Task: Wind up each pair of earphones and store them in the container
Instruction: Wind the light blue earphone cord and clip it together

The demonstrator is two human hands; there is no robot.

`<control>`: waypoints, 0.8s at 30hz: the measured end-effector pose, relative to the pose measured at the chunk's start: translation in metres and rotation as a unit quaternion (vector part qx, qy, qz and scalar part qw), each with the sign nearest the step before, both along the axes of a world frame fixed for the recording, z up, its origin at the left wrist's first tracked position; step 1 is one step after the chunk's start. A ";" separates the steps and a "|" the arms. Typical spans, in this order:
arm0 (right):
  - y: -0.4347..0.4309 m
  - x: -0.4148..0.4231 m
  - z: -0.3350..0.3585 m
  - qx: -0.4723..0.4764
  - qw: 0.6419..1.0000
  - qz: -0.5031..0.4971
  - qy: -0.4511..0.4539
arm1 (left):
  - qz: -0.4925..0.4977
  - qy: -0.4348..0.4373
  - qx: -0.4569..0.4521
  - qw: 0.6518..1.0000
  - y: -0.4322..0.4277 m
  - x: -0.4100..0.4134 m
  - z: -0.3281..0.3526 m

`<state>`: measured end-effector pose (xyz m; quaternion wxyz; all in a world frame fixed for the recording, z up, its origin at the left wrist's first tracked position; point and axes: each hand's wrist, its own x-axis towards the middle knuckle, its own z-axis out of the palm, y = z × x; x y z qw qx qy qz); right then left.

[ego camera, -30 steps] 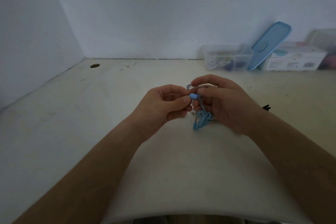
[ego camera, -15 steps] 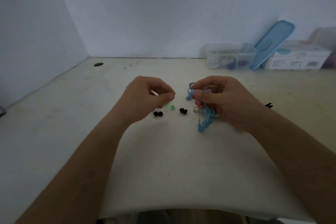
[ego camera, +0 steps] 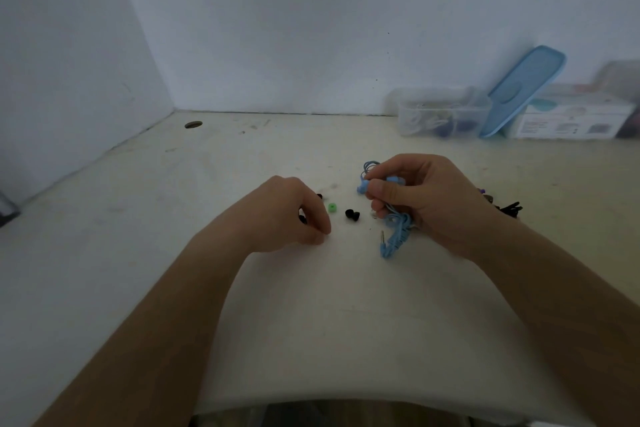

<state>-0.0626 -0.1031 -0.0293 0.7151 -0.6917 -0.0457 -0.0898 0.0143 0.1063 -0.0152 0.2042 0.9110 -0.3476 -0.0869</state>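
My right hand (ego camera: 422,199) grips a pair of blue earphones (ego camera: 396,236). Its buds stick out by my thumb, and the wound cable and plug hang below my fist, just above the table. My left hand (ego camera: 287,213) is lowered to the table, fingers curled and tips down, next to small black ear tips (ego camera: 303,218). Whether it pinches anything is hidden. A green ear tip (ego camera: 332,207) and a black ear tip (ego camera: 352,214) lie between my hands. The clear container (ego camera: 440,111) stands open at the back right with earphones inside.
A blue lid (ego camera: 523,90) leans on the wall beside the container, with a white box (ego camera: 568,118) to its right. Black earphones (ego camera: 509,208) lie behind my right wrist. A cable hole (ego camera: 193,124) is at the table's back left. Walls close the left and back.
My left hand let go of the blue earphones, moved left and came down to the table by the black ear tips. My right hand kept hold of the blue earphones.
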 end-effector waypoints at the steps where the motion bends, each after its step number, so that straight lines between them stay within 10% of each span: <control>1: 0.000 0.000 -0.001 -0.002 1.000 -0.001 0.000 | -0.004 -0.004 -0.009 1.000 0.000 -0.001 0.000; 10: -0.002 0.000 -0.001 0.001 1.000 0.005 0.019 | -0.006 0.023 -0.137 0.990 0.000 0.001 0.000; 24: 0.001 -0.003 0.002 0.001 1.000 -0.009 -0.016 | 0.069 0.236 -0.464 0.851 -0.024 -0.018 -0.007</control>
